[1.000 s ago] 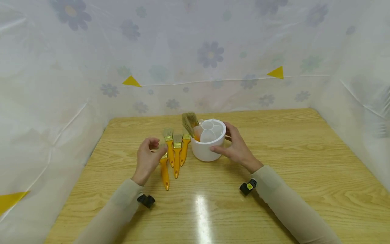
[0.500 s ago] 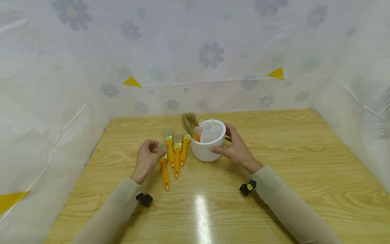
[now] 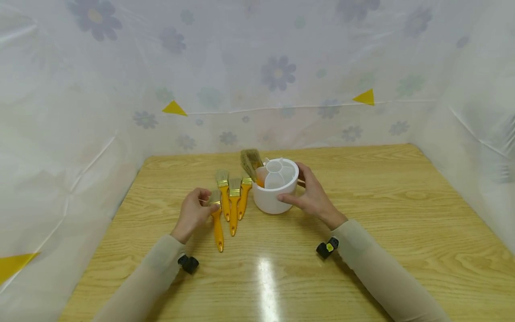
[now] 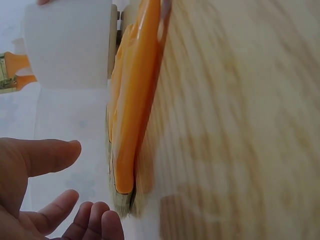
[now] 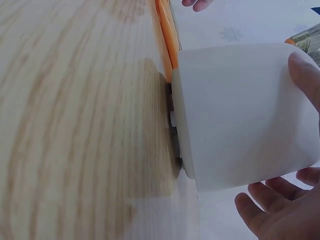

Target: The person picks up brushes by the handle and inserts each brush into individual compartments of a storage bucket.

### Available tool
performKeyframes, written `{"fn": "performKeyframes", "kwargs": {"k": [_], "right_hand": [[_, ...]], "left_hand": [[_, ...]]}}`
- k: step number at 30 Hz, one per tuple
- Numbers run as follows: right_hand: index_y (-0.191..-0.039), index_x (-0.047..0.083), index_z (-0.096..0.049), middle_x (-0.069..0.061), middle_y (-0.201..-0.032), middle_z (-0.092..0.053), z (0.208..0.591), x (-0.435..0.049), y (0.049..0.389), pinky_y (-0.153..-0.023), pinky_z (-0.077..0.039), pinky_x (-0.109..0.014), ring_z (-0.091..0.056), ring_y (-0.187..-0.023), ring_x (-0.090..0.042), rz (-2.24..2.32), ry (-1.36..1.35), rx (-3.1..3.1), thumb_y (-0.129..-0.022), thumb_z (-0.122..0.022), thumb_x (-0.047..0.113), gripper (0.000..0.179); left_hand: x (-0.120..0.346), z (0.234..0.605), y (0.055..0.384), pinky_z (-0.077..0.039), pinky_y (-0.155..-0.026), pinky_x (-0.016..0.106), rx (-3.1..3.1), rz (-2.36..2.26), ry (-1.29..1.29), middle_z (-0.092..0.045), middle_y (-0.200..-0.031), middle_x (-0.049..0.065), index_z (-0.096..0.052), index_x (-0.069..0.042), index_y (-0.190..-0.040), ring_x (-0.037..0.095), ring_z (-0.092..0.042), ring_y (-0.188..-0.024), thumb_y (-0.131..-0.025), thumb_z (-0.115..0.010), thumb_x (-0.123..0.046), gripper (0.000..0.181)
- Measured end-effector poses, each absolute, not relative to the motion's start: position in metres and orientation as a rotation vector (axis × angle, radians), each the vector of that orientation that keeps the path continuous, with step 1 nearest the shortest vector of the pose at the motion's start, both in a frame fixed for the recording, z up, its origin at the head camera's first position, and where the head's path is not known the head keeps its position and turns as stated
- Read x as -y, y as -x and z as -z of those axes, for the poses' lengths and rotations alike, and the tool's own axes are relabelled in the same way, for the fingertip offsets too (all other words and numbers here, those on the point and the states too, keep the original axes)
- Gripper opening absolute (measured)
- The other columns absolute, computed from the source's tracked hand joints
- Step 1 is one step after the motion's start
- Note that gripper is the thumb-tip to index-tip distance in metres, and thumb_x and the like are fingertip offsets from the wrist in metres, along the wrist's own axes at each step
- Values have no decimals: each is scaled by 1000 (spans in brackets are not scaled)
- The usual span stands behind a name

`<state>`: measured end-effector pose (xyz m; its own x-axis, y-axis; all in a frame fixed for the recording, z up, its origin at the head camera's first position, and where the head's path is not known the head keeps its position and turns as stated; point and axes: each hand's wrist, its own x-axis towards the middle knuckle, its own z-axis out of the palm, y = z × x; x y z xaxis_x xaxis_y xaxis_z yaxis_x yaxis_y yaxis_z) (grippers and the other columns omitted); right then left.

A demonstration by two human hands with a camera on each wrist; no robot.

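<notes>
In the head view my left hand (image 3: 192, 212) is beside the bristle end of the leftmost paintbrush (image 3: 218, 230), one of several with orange handles lying on the table. The left wrist view shows its thumb and fingers spread apart, with a gap between them and the orange handles (image 4: 137, 90). My right hand (image 3: 318, 197) grips the white round desk organizer (image 3: 270, 200), thumb at the front and fingers round the far side. Dividers split its inside into compartments. One paintbrush (image 3: 250, 162) stands in its left compartment, bristles up, leaning left.
The wood-grain table (image 3: 382, 214) runs back to a floral plastic sheet (image 3: 225, 80), with more sheeting at both sides. Two other paintbrushes, a middle one (image 3: 233, 214) and a left one (image 3: 225, 201), lie close together left of the organizer. Small feet (image 5: 178, 163) show under the organizer.
My left hand has lowered slightly toward the leftmost paintbrush, its thumb now overlapping the metal band in the head view. The right hand and the organizer have stayed in place.
</notes>
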<state>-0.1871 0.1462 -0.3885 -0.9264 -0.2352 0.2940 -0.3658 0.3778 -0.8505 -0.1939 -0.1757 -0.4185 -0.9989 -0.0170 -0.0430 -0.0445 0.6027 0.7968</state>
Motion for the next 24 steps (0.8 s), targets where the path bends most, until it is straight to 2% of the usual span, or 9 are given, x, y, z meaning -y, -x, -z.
{"fn": "performKeyframes", "kwargs": {"k": [8,11,15,19,24], "right_hand": [[-145,2,-29,-16,-135,-43,386,-146,186,-100,-35,-59,-44,-123,-35,-1596,-565,2493,-75,-82,14,88],[-146,9,-30,-10,-134,-42,401,-149,196,-100,-37,-57,-45,-123,-31,-1582,-558,2489,-74,-83,25,90],[-146,13,-31,-8,-134,-41,407,-151,201,-99,-38,-55,-45,-121,-29,-1573,-533,2500,-73,-84,28,92],[-145,6,-31,-16,-134,-39,389,-145,188,-99,-38,-58,-44,-120,-33,-1583,-532,2504,-75,-83,19,88],[-145,5,-32,-16,-134,-40,385,-144,184,-99,-38,-56,-44,-122,-33,-1568,-538,2516,-76,-82,19,86]], "left_hand": [[176,420,196,-48,-74,36,-2809,-1300,3,-55,-111,18,-57,3,-121,26,-54,-89,-82,-74,-9,45],[176,421,196,-48,-75,38,-2821,-1259,-30,-54,-112,18,-57,3,-121,27,-53,-90,-82,-74,-9,44],[177,423,196,-47,-77,40,-2848,-1194,-57,-53,-111,18,-59,2,-121,28,-53,-92,-82,-74,-11,44],[178,426,199,-47,-79,41,-2869,-1146,-75,-53,-108,18,-61,1,-119,29,-54,-93,-82,-75,-12,42],[179,427,198,-48,-81,43,-2882,-1124,-109,-53,-107,18,-62,1,-115,30,-54,-96,-81,-75,-13,39]]}}
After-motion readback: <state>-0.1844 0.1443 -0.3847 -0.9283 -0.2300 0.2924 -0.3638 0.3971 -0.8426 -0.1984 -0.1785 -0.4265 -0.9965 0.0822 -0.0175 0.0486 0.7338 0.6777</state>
